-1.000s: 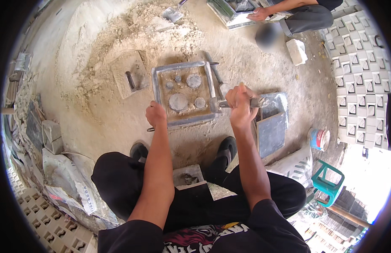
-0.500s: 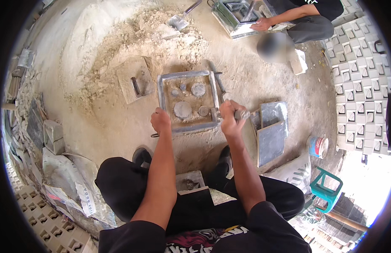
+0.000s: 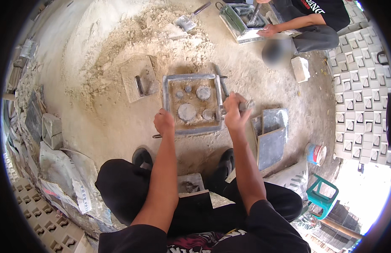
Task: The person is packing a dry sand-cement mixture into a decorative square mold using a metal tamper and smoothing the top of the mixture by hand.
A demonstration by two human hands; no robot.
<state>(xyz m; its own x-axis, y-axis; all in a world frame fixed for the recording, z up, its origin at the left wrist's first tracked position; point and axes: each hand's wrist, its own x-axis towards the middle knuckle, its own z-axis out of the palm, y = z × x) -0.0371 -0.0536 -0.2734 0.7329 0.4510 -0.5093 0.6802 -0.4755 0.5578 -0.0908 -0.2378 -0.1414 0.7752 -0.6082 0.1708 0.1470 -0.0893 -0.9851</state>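
So the square metal mould slid a bit further out from the person's knees over that second. Both hands, left and right, stretched forward with it, gripping its near corners instead of sitting closer in.

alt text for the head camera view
A seated person grips a square metal mould on the sandy ground, left hand at its near corner, right hand on its side handle. Another person works at a second mould beyond.

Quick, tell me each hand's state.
Left hand: closed on the near-left corner of the square grey metal mould frame.
Right hand: closed on its right handle.
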